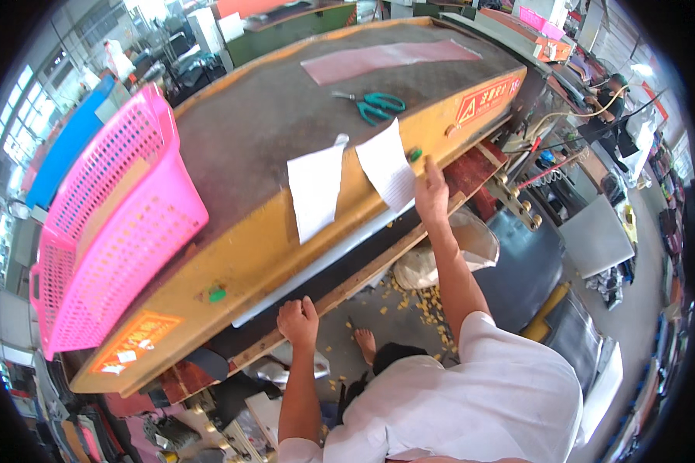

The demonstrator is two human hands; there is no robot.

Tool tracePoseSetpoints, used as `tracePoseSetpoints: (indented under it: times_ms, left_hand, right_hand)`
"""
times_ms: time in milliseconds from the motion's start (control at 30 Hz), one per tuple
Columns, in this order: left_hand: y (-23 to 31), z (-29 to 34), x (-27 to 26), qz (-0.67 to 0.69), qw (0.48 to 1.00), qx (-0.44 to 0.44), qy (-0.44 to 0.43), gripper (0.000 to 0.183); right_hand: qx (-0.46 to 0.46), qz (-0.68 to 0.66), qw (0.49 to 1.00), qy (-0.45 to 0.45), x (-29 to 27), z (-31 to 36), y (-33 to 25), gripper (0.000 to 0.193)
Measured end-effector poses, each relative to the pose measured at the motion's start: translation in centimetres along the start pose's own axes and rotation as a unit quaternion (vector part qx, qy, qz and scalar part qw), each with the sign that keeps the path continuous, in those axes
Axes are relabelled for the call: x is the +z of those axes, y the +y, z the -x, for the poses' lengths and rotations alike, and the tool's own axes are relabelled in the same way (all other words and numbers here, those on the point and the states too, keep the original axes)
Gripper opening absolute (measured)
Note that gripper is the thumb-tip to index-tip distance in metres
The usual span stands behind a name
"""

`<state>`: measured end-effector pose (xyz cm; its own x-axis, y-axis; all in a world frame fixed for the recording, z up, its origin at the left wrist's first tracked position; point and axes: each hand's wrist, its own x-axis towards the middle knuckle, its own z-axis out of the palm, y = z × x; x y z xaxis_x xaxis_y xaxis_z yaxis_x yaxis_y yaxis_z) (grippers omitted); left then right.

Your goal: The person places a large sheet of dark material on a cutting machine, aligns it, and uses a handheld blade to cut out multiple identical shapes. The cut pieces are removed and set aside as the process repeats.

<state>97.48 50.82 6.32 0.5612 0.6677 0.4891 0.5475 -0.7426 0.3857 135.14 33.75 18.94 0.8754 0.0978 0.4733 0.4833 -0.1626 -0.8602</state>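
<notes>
Far left, pink basket (179, 185), perforated, perched on the machine's yellow beam (264, 270); looks light, a bit flexible, rim is the place to grab. Next, left green button (218, 295) on the beam's front face, small, likely hard and fixed; a fingertip on its face would suit. Left hand (297, 322) is over the wooden rail (367, 271), fingers curled into a loose fist, thumb up; nothing visible in it, inside of the fist hidden, can't tell if it touches the rail. Rail looks stiff, solid, not slippery. Two white papers hang over the beam: left paper (314, 185), right paper (386, 164), light and limp, probably easy to tear; pinch by an edge. Teal-handled scissors (382, 100) lie on the dark top behind. Right green button (415, 155) sits just beside right paper. Right hand (432, 193) is next to it, index finger stretched up along the beam, other fingers seemingly folded, nothing seen held; can't tell whether anything's pressed.
</notes>
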Motion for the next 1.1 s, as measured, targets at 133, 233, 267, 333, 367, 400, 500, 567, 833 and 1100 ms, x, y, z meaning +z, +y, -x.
tracePoseSetpoints:
  times_ms: [133,233,267,333,367,400,500,567,833,1100]
  left_hand:
    - [-0.2,-2.0,0.5,0.001,1.0,0.0,0.021,0.036]
    - [0.4,-2.2,0.0,0.007,1.0,-0.011,0.02,0.035]
    - [0.6,-2.2,-0.3,0.019,1.0,-0.014,0.021,0.034]
    - [0.6,-2.3,-0.7,0.023,0.999,-0.025,0.021,0.033]
    - [0.6,-2.4,-0.8,0.022,0.999,-0.023,0.021,0.033]
    - [0.6,-2.4,-0.9,0.021,0.999,-0.023,0.019,0.034]
    - [0.5,-2.4,-0.8,0.025,0.999,-0.024,0.02,0.034]
    - [0.5,-2.2,-0.6,0.026,0.999,-0.028,0.022,0.034]
    - [0.5,-0.9,0.2,0.044,0.998,-0.023,0.039,0.033]
    - [4.8,7.5,-4.6,0.111,0.987,-0.11,-0.03,0.034]
  right_hand:
    - [0.065,-0.07,0.992,-0.084,0.1,0.5,2.9,0.065]
    - [0.076,-0.047,0.994,-0.055,0.1,5.0,3.8,0.062]
    - [0.108,0.023,0.989,-0.103,0.6,6.8,3.7,0.054]
    - [0.014,0.017,0.984,-0.175,1.7,10.5,3.0,0.042]
    - [-0.003,0.041,0.976,-0.216,1.7,11.9,2.7,0.04]
    - [-0.071,0.088,0.967,-0.23,1.9,12.7,2.5,0.036]
    - [-0.197,0.162,0.929,-0.269,2.1,14.1,2.3,0.023]
    - [-0.227,0.166,0.919,-0.275,1.9,14.1,2.6,0.016]
    - [-0.221,0.155,0.923,-0.275,1.7,14.9,4.2,0.013]
    - [-0.005,0.135,0.911,-0.39,-4.8,18.2,0.0,0.029]
